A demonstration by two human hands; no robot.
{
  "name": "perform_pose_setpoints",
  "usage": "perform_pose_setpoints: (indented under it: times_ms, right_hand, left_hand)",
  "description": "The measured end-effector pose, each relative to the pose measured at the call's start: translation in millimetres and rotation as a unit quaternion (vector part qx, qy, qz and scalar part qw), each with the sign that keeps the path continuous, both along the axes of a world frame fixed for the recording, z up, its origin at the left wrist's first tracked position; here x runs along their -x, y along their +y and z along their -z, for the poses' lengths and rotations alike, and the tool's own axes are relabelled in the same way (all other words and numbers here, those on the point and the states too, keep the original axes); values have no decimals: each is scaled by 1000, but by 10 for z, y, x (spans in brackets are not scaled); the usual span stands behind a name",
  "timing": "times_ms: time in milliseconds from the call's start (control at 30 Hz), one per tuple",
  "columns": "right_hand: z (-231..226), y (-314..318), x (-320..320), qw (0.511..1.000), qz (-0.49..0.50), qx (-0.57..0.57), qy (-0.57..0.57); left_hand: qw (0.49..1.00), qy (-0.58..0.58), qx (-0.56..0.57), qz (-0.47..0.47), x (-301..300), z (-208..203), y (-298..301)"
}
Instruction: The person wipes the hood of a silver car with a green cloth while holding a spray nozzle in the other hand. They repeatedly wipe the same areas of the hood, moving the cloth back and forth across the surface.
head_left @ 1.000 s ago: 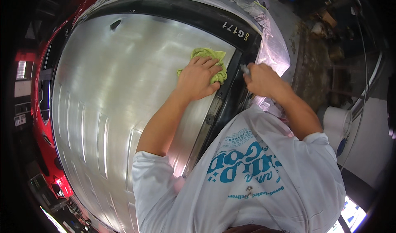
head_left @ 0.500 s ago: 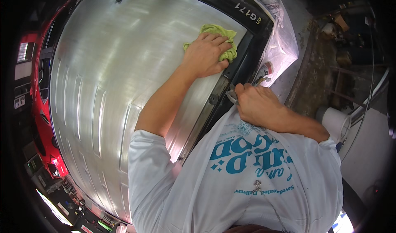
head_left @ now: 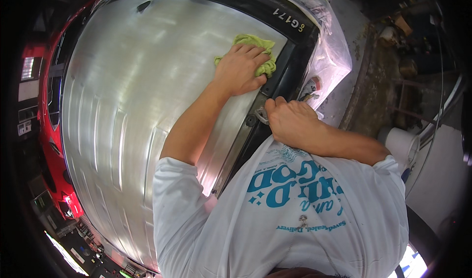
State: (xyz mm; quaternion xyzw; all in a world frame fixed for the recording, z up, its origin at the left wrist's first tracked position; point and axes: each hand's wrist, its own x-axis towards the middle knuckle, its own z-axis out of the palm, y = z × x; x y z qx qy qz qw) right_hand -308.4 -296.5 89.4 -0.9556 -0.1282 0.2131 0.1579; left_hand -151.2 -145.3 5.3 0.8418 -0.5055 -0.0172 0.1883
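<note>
My left hand (head_left: pixel 240 70) lies with bent fingers over a crumpled yellow-green cloth (head_left: pixel 253 42), pressing it on a bare, brushed-metal vehicle panel (head_left: pixel 147 71). The cloth sits near the panel's right end, by its black border (head_left: pixel 290 46); part of it is hidden under my palm. Lower and to the right, my right hand (head_left: pixel 293 122) is closed in a fist around the bunched hem of my white T-shirt (head_left: pixel 324 194). The shirt is drawn up tight toward that fist, which is beside the black edge.
Clear plastic sheeting (head_left: pixel 334 56) drapes past the panel's right end. A red car (head_left: pixel 49 125) stands along the far left. A white bucket-like container (head_left: pixel 400 142) is on the right, and a dark small opening (head_left: pixel 143 6) marks the panel's far left.
The whole view has shifted slightly. My left hand and the cloth keep nearly the same place on the panel. My right fist, with the shirt hem, has moved a little left toward the panel's edge.
</note>
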Motion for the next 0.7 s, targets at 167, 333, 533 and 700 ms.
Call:
perform_pose_setpoints:
  times_ms: [167, 333, 533, 700]
  right_hand:
    - [70, -176, -46, 999, 38, 3, -24]
    - [-73, -101, 28, 1000, 15, -15, 17]
    - [108, -381, -114, 996, 84, -1, -9]
    - [-82, -478, -263, 989, 142, 47, -4]
  left_hand:
    - [998, 46, 34, -40, 17, 23, 1]
    - [989, 79, 75, -102, -2, 58, -49]
    - [992, 56, 38, -106, 50, 4, -68]
    - [997, 53, 34, -51, 70, 25, -180]
